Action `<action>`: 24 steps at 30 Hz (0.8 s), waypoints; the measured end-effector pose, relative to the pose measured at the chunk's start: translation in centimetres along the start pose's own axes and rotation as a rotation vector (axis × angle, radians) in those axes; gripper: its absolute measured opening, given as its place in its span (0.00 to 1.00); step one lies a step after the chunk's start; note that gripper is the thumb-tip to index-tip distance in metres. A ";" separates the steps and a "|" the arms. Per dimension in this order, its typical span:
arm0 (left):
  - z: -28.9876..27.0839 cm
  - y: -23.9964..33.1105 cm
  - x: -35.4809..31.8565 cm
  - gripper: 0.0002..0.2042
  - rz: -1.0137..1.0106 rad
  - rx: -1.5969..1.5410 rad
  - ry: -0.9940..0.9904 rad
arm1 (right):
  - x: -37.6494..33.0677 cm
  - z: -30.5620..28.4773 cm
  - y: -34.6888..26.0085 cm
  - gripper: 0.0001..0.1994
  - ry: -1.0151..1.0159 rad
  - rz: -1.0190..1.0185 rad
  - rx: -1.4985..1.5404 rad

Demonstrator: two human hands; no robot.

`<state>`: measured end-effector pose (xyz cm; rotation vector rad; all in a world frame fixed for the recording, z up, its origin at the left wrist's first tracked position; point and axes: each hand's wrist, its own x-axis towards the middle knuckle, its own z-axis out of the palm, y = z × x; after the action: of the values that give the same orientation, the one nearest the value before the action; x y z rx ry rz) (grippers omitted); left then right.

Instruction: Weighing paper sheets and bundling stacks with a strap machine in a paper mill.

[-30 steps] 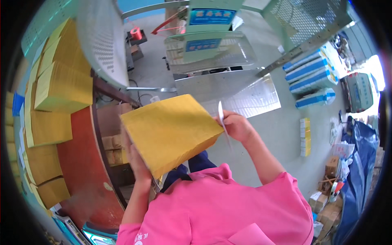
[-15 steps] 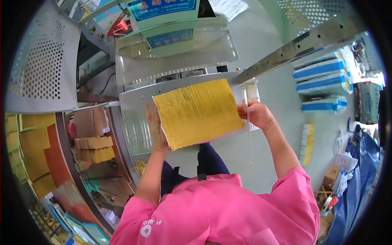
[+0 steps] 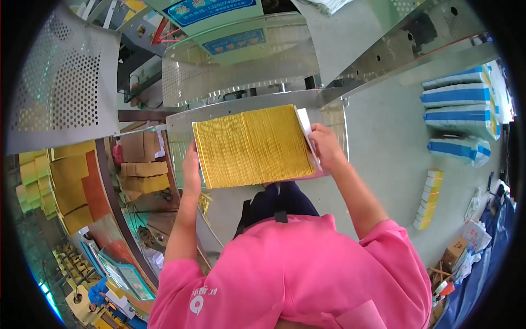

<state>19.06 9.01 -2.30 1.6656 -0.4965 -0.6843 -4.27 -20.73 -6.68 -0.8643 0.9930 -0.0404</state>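
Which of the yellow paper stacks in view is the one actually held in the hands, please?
The ribbed yellow stack at centre, over the metal tray, held between left hand and right hand. The other yellow stacks sit untouched at far left.

One yellow stack (image 3: pixel 253 145), three blue-striped sacks (image 3: pixel 459 118), two hands.

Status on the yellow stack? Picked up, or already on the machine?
Picked up: the yellow paper stack is off the piles and held flat between the left hand and the right hand, with a white sheet at its right edge. It hangs over the steel machine tray, not set down yet. More yellow piles wait at the left.
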 end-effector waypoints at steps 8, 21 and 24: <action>1.2 0.6 -0.4 0.29 -0.024 0.090 0.055 | -0.2 3.1 2.0 0.17 0.289 -0.503 -0.261; -0.2 -1.0 -0.6 0.32 -0.109 -0.108 -0.039 | -4.8 2.7 -1.5 0.27 -0.048 -0.185 0.081; -0.2 -0.4 -0.2 0.31 -0.065 -0.025 -0.083 | -6.1 2.9 -2.3 0.26 -0.041 -0.215 0.002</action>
<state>19.04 9.39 -2.67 1.6405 -0.4921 -0.8068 -4.87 -18.06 -0.09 -0.9634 0.8585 -0.2059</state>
